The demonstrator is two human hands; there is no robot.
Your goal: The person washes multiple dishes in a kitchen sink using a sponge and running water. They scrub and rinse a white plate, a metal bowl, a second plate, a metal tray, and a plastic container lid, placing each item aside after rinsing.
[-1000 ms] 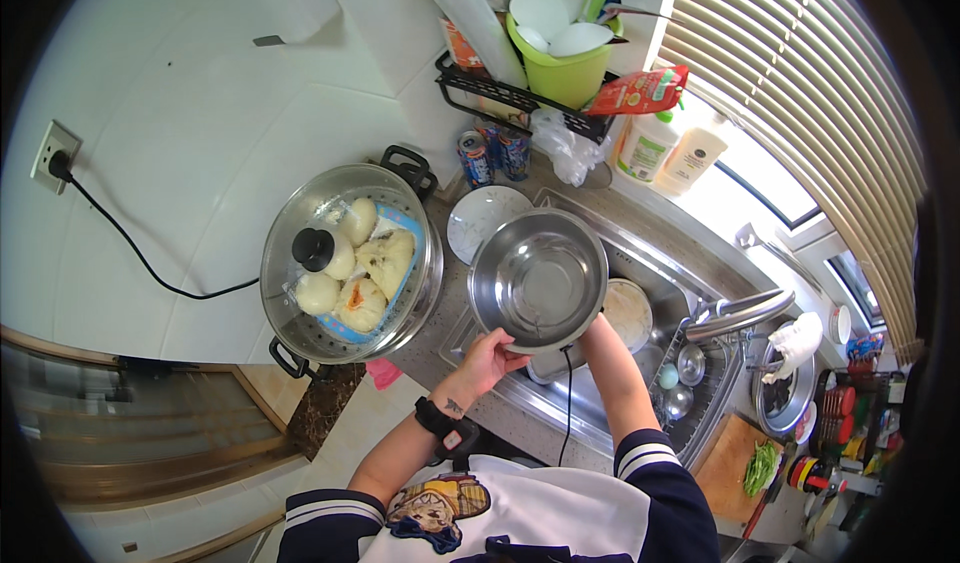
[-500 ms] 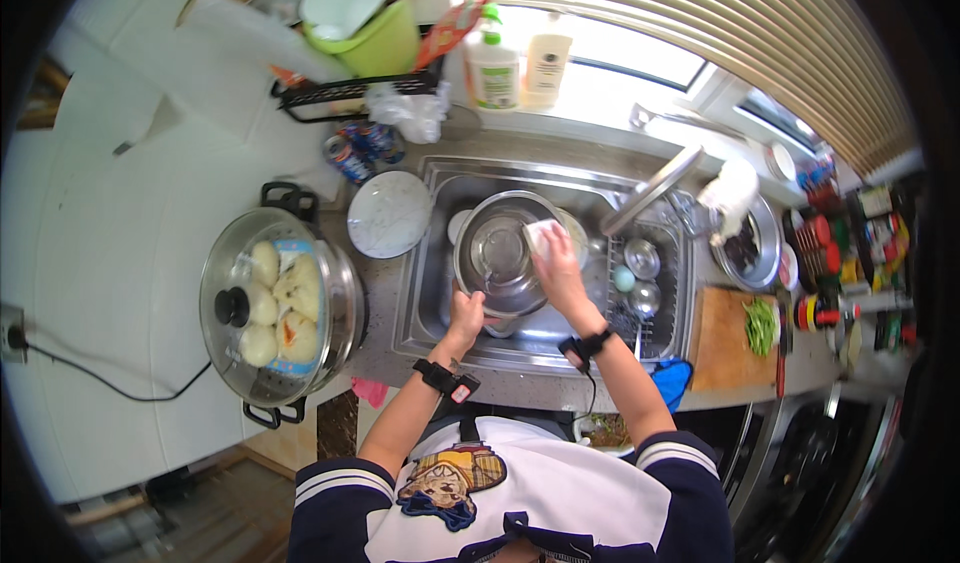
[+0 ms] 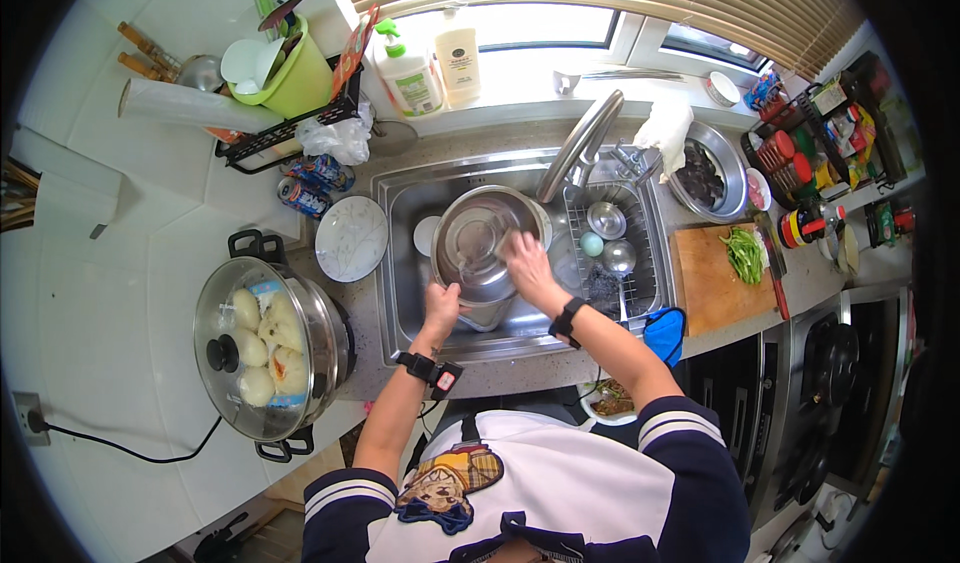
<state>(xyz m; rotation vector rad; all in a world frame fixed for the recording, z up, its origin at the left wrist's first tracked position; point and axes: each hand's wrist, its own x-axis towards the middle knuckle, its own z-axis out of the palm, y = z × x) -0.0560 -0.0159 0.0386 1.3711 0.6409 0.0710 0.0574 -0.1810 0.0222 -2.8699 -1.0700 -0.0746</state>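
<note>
Over the left basin of the steel sink (image 3: pixel 398 203) is a round metal bowl (image 3: pixel 452 225), tilted toward me. My left hand (image 3: pixel 441 309) is closed on its near-left rim. Fingers bent, my right hand (image 3: pixel 533 271) presses a pale wiping cloth (image 3: pixel 507 246) against the bowl's inner right wall. The cloth is blurred and mostly covered by the fingers. Parts of white dishes (image 3: pixel 425 234) show beneath the bowl. In the right basin, a wire rack (image 3: pixel 655 263) holds metal ladles (image 3: pixel 607 220) and a pale green round item (image 3: pixel 592 244).
The faucet (image 3: pixel 582 148) arches above the sink's middle. To the left are a white plate (image 3: pixel 352 239) and a lidded steamer (image 3: pixel 310 348) with buns. At right lie a cutting board (image 3: pixel 700 288) with chopped greens, a knife (image 3: pixel 776 281) and a blue cloth (image 3: pixel 664 336).
My right hand has moved the cloth down along the bowl's inner right wall. My left hand keeps its grip on the rim. The whole view has shifted a little.
</note>
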